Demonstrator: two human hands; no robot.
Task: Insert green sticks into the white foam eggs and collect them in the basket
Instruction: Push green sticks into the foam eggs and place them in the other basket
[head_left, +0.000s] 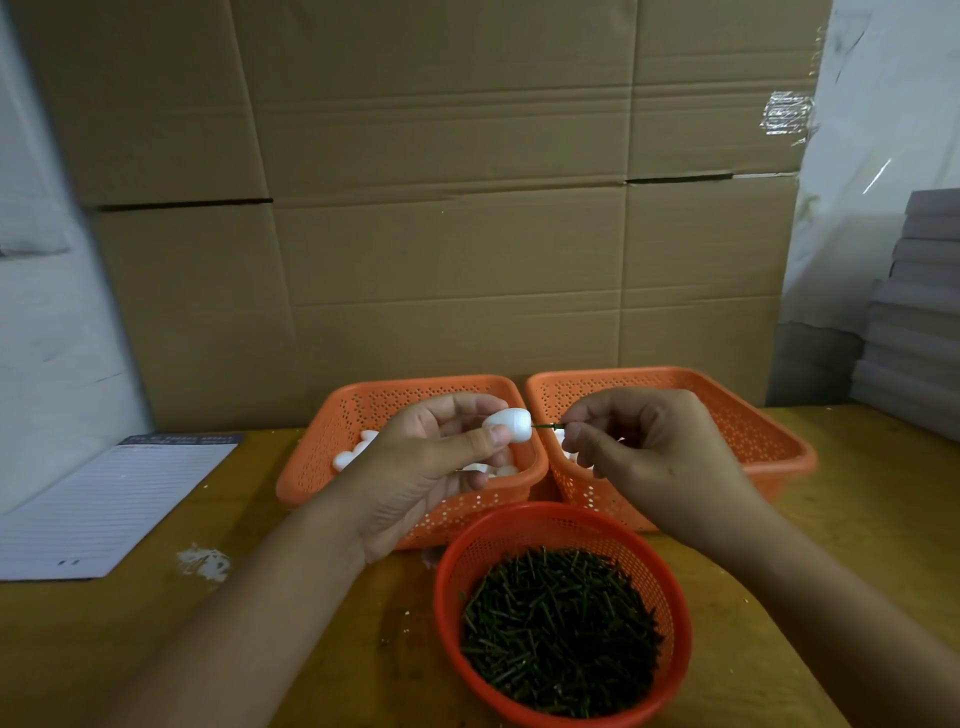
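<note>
**Stick at the tip of a foam egg, above three baskets**

Nearest: a round red mesh basket (563, 618), heaped with short dark green sticks (558, 631), too many to count. Standing on a wooden table (291, 649), just in front of two rectangular orange perforated baskets set side by side, almost touching.

Raised above these, two bare hands. Left hand (431, 467): thumb and curled fingers pinching one white foam egg (510, 424), narrow end pointing right. Right hand (639, 447): fingertips pinched tight on one green stick (546, 426), held level, its far end meeting the egg's tip; depth of entry not discernible. Egg and stick both in the air, over the gap between the two orange baskets.

Left orange basket (332, 447): several loose white eggs (353, 454) inside, partly hidden behind the left hand, so no sure count. Right orange basket (748, 421): white pieces glimpsed at its near-left corner, mostly blocked by the right hand.

Left on the table: a lined notepad (111, 506), and a small scatter of white crumbs (203, 563) near its lower corner.

Farthest: a wall of brown cardboard boxes (441, 208), a strip of clear tape (787, 111) at its upper right edge, and a stack of grey sheets (919, 312) at the far right.
</note>
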